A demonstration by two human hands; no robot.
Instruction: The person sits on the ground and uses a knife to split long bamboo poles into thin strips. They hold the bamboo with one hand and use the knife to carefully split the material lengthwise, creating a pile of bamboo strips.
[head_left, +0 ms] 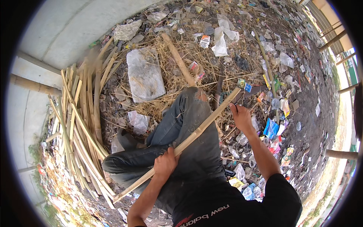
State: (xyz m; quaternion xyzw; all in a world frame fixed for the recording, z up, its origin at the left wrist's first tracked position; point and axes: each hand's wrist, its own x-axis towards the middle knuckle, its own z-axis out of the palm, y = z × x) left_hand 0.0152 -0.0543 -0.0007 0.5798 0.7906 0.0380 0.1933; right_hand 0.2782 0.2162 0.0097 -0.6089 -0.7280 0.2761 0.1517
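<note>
a long split bamboo strip (196,132) lies slantwise across the seated person's dark jeans (198,162), its upper end near the right knee and its lower end out beyond the left forearm. the left hand (165,163) is closed around it below the middle, gripping firmly. the right hand (242,119) is just beside the upper end, fingers curled, with a small dark thing (235,108) at the fingertips; too little of it shows to tell what it is, or whether the hand is clamped on it. the containers here are loose bags and packets strewn over the dirt. a blue packet (271,128) lies crumpled to the right of the right forearm, near a clear plastic cup (275,103). further up, a small orange and white packet (204,41) lies beside a torn white plastic bag (224,36), which is spread flat. a clear bag (138,122) is bunched near the left foot, and another see-through bag (248,193) sits close to the right sleeve. what any of these hold, if anything, cannot be made out. to the left, a heap of bamboo strips (85,98) leans toward the pale wall, and a flat grey slab (145,75) rests on dry straw (172,75).
</note>
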